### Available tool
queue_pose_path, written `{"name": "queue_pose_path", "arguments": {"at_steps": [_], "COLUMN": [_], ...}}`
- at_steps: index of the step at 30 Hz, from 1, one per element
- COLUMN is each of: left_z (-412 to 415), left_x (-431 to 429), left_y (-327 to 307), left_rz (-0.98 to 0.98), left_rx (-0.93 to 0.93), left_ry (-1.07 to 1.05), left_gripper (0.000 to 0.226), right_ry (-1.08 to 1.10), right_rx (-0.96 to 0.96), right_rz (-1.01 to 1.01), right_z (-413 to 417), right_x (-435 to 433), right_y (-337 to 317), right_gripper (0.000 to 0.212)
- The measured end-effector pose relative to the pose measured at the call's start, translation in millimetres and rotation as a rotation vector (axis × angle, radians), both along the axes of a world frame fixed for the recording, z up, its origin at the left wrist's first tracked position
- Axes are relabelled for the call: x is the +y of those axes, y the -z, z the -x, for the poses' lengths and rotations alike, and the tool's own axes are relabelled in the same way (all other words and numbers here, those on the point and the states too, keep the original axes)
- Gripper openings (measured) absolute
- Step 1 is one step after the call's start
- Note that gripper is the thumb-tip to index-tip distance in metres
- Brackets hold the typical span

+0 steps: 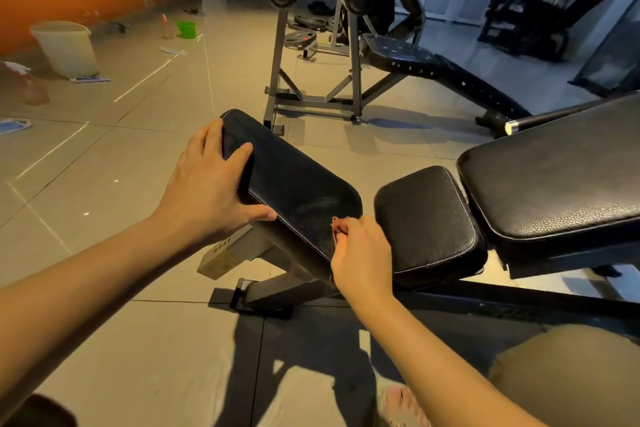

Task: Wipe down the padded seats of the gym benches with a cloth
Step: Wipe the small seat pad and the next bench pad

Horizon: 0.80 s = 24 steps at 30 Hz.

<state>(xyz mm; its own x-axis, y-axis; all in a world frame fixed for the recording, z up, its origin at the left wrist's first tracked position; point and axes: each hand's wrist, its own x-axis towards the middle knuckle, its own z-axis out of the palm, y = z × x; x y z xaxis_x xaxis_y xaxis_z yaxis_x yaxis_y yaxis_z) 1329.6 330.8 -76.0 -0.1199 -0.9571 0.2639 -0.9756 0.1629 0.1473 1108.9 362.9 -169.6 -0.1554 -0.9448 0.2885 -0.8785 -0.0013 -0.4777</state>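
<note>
Fingers (239, 154) of left hand (211, 184) clamp the tilted seat pad (294, 180) mid-frame; right hand (360, 250) pinches a reddish scrap (336, 226) at its lower corner.

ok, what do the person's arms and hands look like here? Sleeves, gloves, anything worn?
Left hand and right hand are ungloved. No watch, ring or wristband shows. Both arms are bare, with no sleeve in view right to the frame edge. At lower right are a khaki trouser leg and a pinkish shoe, which is blurred.
</note>
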Motion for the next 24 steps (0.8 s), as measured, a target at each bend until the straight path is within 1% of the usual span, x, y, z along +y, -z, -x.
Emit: {"name": "queue_pose_path", "arguments": {"at_steps": [4, 5, 6, 7, 10, 11, 12, 14, 18, 21, 24], "left_z": [0, -1, -3, -5, -12, -12, -12, -11, -13, -14, -14], "left_x": [0, 0, 0, 0, 0, 1, 1, 0, -5, -6, -7], "left_y": [2, 2, 1, 1, 2, 3, 4, 7, 10, 13, 12], "left_rz": [0.023, 0.024, 0.021, 0.018, 0.021, 0.025, 0.031, 0.034, 0.042, 0.045, 0.045], "left_rx": [0.004, 0.004, 0.002, 0.0, -0.008, -0.012, -0.014, -0.024, -0.035, -0.036, -0.019], "left_ry": [0.012, 0.014, 0.018, 0.024, 0.044, 0.048, 0.048, 0.035, 0.051, 0.049, 0.05], "left_gripper": [0.121, 0.122, 0.121, 0.119, 0.112, 0.11, 0.108, 0.104, 0.104, 0.106, 0.105], "right_ry": [-0.278, -0.335, -0.347, -0.306, -0.032, 0.039, 0.065, 0.027, -0.129, -0.19, -0.232], "right_rx": [-0.029, -0.027, -0.029, -0.048, -0.133, -0.128, -0.101, -0.039, 0.017, -0.042, -0.12], "right_rz": [0.149, 0.161, 0.174, 0.179, 0.088, 0.042, 0.005, -0.022, 0.071, 0.117, 0.101], "right_z": [-26, -26, -23, -15, 17, 23, 24, 14, -20, -33, -36], "right_x": [19, 20, 17, 8, -34, -47, -56, -63, -55, -45, -32], "right_y": [-21, -26, -31, -34, -33, -30, -25, -15, -20, -28, -35], "right_gripper": [0.022, 0.022, 0.021, 0.021, 0.019, 0.02, 0.02, 0.02, 0.021, 0.02, 0.02]}}
